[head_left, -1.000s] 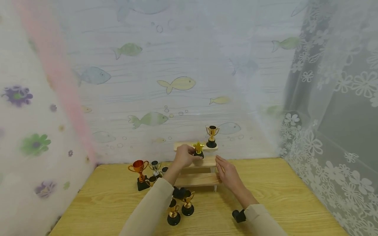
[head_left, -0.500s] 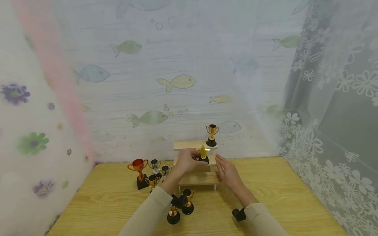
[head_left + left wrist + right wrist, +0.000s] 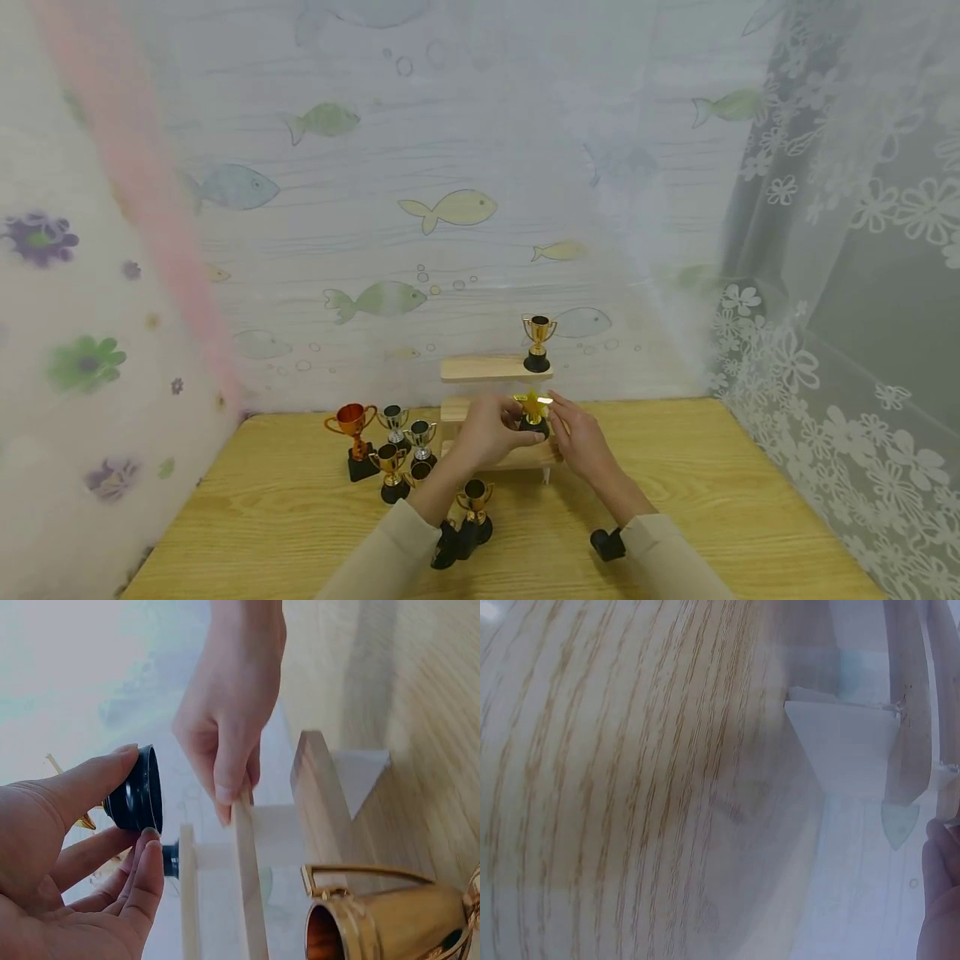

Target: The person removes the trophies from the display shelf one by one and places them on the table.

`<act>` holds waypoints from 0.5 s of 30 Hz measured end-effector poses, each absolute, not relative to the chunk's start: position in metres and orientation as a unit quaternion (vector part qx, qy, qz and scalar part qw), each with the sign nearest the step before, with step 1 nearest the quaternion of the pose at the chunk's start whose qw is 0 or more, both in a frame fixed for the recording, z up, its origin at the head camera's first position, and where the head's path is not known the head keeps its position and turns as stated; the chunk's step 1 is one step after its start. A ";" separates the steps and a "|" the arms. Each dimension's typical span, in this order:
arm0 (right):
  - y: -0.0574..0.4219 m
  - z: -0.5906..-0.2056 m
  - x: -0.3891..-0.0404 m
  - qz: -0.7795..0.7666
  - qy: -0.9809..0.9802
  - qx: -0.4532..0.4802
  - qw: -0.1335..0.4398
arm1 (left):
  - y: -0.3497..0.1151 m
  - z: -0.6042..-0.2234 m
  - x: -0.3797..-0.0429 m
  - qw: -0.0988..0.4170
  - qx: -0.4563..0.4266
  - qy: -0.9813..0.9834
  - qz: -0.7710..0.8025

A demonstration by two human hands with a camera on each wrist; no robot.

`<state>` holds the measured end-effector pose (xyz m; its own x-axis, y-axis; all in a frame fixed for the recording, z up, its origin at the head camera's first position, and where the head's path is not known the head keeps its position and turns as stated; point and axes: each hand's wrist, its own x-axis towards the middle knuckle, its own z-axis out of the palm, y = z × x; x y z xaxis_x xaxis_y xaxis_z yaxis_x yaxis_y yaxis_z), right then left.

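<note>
My left hand [image 3: 487, 432] holds a gold star trophy [image 3: 534, 407] by its round black base [image 3: 135, 796], thumb on one side and fingers on the other. In the head view the trophy overlaps the lower boards of a three-tier wooden display stand [image 3: 483, 368]; the left wrist view shows its base tipped and apart from the boards. My right hand [image 3: 585, 446] is at the stand's right end, pinching the middle board between thumb and fingers [image 3: 236, 769]. On the top tier's right end stands a gold cup trophy [image 3: 538, 337].
Left of the stand are an orange cup trophy [image 3: 352, 425], silver trophies [image 3: 422, 439] and gold cups [image 3: 388, 467]. Another gold cup [image 3: 476, 498] stands in front, close to my left forearm. A black object [image 3: 607, 545] is by my right sleeve. Patterned curtains hang behind the table.
My left hand has carried the star trophy rightward and down, from near the upper tiers to in front of the lower ones. My right hand stays at the stand's end.
</note>
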<state>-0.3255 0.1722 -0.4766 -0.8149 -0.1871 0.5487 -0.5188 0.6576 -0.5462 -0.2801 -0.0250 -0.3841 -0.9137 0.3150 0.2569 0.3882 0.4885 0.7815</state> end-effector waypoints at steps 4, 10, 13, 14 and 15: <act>0.172 -0.476 -0.324 0.364 -0.884 0.194 0.219 | -0.022 -0.386 -0.269 0.061 -0.229 -0.859 -0.454; 0.173 -0.474 -0.323 0.364 -0.889 0.192 0.202 | -0.015 -0.389 -0.253 0.065 -0.259 -0.851 -0.451; 0.173 -0.474 -0.323 0.368 -0.886 0.197 0.201 | -0.011 -0.392 -0.245 0.060 -0.274 -0.851 -0.444; 0.173 -0.474 -0.323 0.370 -0.884 0.200 0.204 | -0.010 -0.394 -0.243 0.056 -0.279 -0.850 -0.444; 0.172 -0.473 -0.323 0.371 -0.882 0.203 0.208 | -0.008 -0.395 -0.240 0.050 -0.281 -0.848 -0.446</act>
<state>-0.3226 0.1725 -0.4735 -0.8316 -0.2029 0.5170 -0.5116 0.6421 -0.5709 -0.2397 -0.0084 -0.3952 -0.8367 0.4325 0.3359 0.5220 0.4444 0.7280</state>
